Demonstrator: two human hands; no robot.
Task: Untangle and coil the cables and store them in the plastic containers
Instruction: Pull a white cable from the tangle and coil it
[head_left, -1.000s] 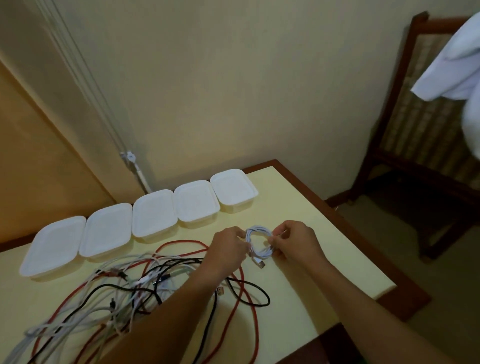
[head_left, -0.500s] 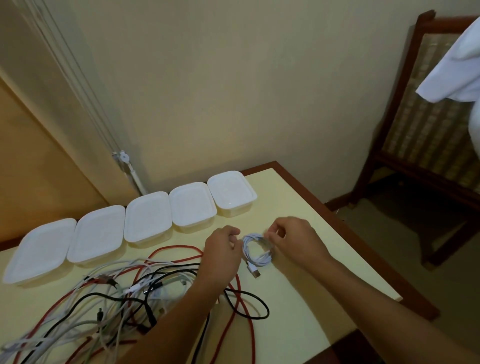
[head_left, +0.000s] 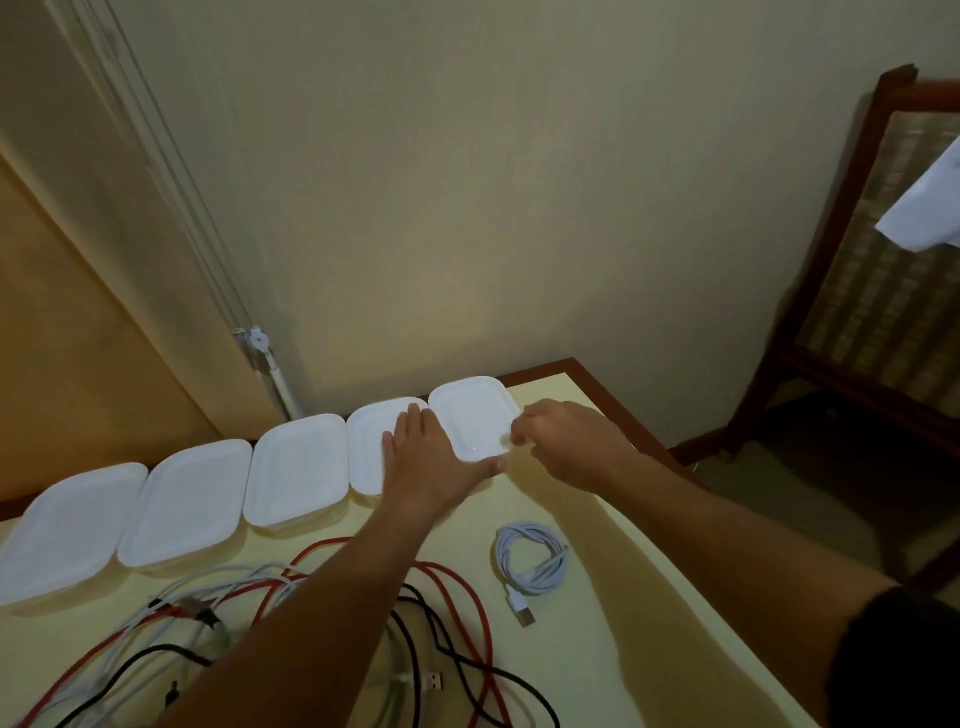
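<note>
A coiled white cable (head_left: 530, 564) lies loose on the yellow table (head_left: 597, 649), its USB plug pointing toward me. Several white lidded plastic containers stand in a row at the back; the rightmost container (head_left: 475, 415) is between my hands. My left hand (head_left: 426, 457) lies flat, fingers straight, across the gap between that container and its neighbour (head_left: 371, 447), thumb at the rightmost container's front edge. My right hand (head_left: 561, 441) pinches the lid's right front corner with curled fingers. A tangle of red, black and white cables (head_left: 311, 623) sprawls at the front left.
The table's brown right edge (head_left: 613, 395) runs close to my right hand. A wooden chair (head_left: 857, 312) with a white cloth over it stands at the right. The wall is directly behind the containers.
Both hands let go of the coiled white cable, which now lies on the table. They moved back to the rightmost container, the left lying flat, the right pinching its lid corner.
</note>
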